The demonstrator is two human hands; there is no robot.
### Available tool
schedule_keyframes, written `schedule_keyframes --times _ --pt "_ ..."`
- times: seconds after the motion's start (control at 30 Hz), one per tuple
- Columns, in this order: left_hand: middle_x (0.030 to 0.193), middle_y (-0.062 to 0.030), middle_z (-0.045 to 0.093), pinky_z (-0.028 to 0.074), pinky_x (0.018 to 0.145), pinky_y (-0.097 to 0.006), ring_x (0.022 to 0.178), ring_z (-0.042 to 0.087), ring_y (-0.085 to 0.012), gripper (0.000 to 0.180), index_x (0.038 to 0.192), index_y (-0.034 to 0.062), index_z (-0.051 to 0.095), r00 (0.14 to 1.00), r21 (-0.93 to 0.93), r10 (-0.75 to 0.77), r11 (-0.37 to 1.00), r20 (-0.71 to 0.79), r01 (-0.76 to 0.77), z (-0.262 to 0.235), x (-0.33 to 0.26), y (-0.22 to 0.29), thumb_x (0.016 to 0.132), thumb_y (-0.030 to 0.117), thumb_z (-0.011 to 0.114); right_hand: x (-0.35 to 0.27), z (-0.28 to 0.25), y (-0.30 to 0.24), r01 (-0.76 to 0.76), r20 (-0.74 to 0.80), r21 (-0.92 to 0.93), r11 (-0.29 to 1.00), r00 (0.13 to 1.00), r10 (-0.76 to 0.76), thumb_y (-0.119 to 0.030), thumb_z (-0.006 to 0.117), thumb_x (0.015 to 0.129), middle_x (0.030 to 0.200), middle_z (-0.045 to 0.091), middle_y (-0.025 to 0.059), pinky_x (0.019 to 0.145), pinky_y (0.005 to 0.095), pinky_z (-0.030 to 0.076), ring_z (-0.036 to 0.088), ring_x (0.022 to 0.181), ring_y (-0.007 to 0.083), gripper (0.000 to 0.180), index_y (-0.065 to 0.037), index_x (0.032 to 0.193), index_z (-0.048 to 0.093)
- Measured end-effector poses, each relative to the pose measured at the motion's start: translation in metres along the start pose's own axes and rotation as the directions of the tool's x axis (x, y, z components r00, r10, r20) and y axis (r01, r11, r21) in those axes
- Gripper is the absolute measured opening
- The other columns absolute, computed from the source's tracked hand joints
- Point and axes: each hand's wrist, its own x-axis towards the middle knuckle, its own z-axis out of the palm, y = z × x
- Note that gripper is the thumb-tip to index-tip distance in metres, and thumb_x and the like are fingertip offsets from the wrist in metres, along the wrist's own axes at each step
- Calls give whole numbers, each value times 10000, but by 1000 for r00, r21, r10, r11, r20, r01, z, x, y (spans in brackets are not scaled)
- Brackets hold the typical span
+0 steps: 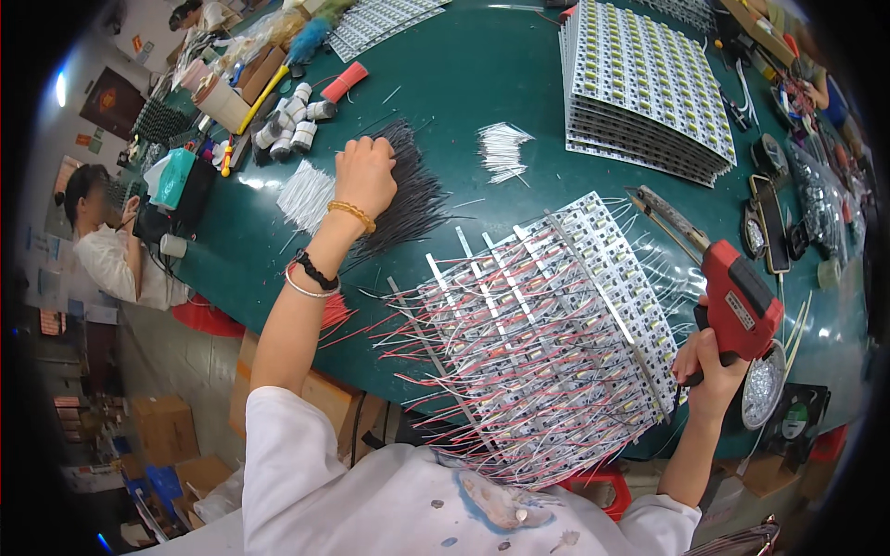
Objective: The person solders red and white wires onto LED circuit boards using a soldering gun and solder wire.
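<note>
My left hand (364, 181) reaches over a pile of black wires (408, 190), its fingers curled down into the pile's left side. Whatever its fingertips pinch is hidden beneath the hand. In my right hand (712, 372) is a red and black soldering gun (746, 301), its long tip pointing up and left above the table. Between my arms lies a panel of small circuit boards (607, 278), crossed by several metal strips. Red and white wires (464, 357) stick out from its left and lower part, and white wires from its right edge.
White wire piles (304, 197) (502, 151) and a red wire bundle (336, 311) lie nearby. A tall stack of board panels (649, 88) stands far right. Wrapped bundles (295, 120) and a red roll (345, 82) sit far left. Another person (111, 246) sits beyond the left edge.
</note>
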Motion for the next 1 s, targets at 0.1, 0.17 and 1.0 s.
schedule_keyframes --times 0.1,0.17,1.0 --pt "830 -86 578 397 771 -409 875 528 -287 58 831 78 609 997 9 -79 997 2 79 -14 2 6 782 106 624 -3 -1 -2 18 -20 -13 1000 1000 -18 -122 531 880 492 414 28 376 228 366 381 355 95 398 105 1186 415" --pt "776 -79 601 413 708 -392 764 567 -275 70 785 64 606 993 -59 -40 998 -115 34 -17 4 6 780 126 639 -2 -1 -1 9 -23 -18 1000 1000 -10 -125 533 880 493 414 27 377 231 368 381 354 99 388 102 1175 422" --pt "588 -68 614 426 489 -242 510 572 -108 186 742 -17 627 960 -829 46 517 275 213 -11 -8 188 780 162 658 -3 -1 -3 -180 -44 7 984 983 180 -146 571 880 529 493 56 419 267 406 471 413 129 222 63 893 497"
